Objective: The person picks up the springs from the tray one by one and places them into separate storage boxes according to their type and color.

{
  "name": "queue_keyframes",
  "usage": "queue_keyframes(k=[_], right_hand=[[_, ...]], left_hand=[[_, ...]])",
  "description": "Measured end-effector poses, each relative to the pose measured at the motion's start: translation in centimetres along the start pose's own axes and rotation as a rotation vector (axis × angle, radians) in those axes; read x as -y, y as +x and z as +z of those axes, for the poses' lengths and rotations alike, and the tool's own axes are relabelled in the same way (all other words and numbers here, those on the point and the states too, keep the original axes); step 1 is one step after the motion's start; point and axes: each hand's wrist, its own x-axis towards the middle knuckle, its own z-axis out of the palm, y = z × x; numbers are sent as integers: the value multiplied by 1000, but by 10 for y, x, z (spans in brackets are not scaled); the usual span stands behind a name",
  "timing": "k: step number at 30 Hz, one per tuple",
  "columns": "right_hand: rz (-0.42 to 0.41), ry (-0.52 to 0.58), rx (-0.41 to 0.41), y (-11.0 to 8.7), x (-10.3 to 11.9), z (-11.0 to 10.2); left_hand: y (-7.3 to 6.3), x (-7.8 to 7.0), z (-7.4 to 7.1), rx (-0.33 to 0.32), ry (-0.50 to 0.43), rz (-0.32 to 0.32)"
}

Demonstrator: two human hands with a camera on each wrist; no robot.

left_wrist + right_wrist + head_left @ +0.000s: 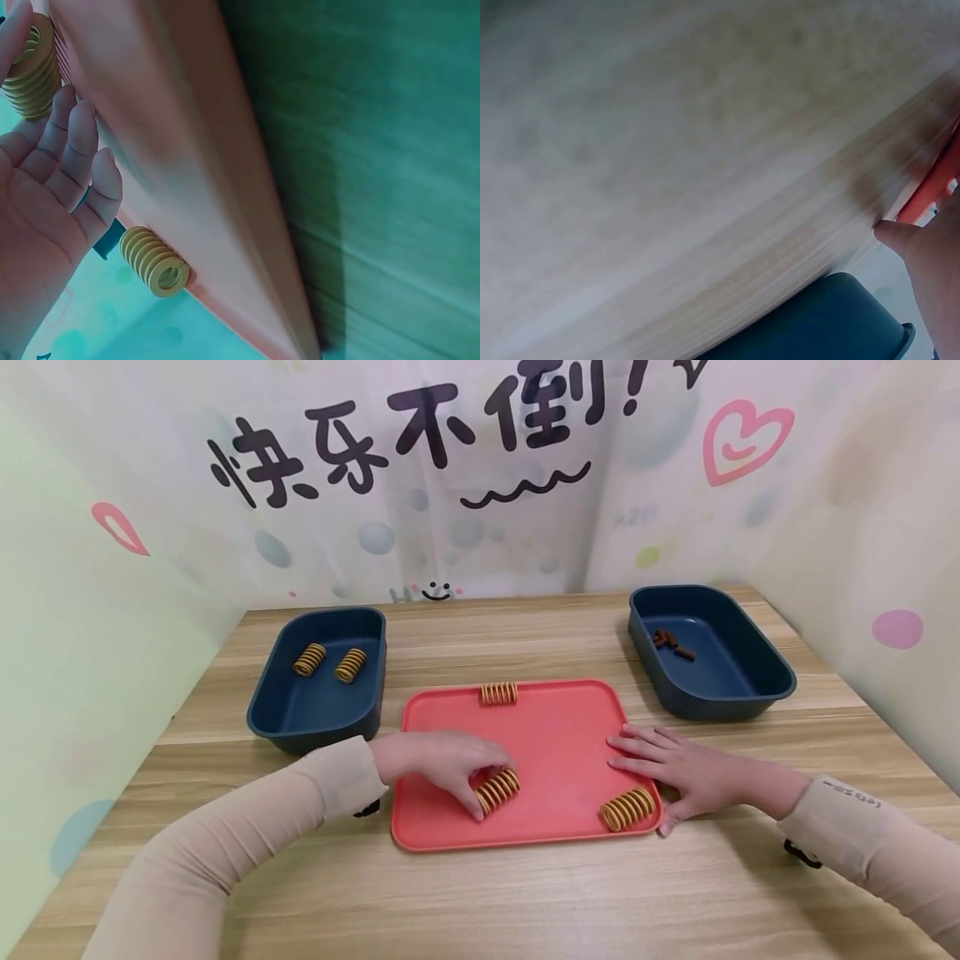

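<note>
On the red tray (555,752) lie three gold coil springs. My left hand (457,762) pinches one spring (498,791) between thumb and fingers over the front middle of the tray; the left wrist view shows that spring (36,75) at the fingertips. A second spring (498,694) rests along the tray's back edge. The third spring (628,809) sits in the front right corner. Beside it my right hand (686,770) lies with spread fingers on the tray's right rim, holding no spring. In the right wrist view the thumb (896,234) is near the red rim.
At the back left stands a dark blue bin (315,710) with two gold springs (309,660) in it. Another blue bin (731,681), at the back right, contains several small brown springs (667,641). A printed curtain (480,543) hangs behind the wooden table (480,902).
</note>
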Motion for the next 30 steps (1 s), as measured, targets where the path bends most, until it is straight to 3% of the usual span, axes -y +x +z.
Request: queue_keyframes(k=[4, 13, 24, 30], right_hand=[[-5, -8, -4, 0, 0, 0], [3, -19, 0, 0, 0, 0], [-60, -68, -57, 0, -2, 3], [-58, -61, -56, 1, -1, 3]], left_hand=[[0, 1, 2, -29, -1, 5], [-6, 5, 1, -134, -128, 15], [-29, 12, -21, -247, -110, -22], [-46, 23, -38, -323, -154, -66]])
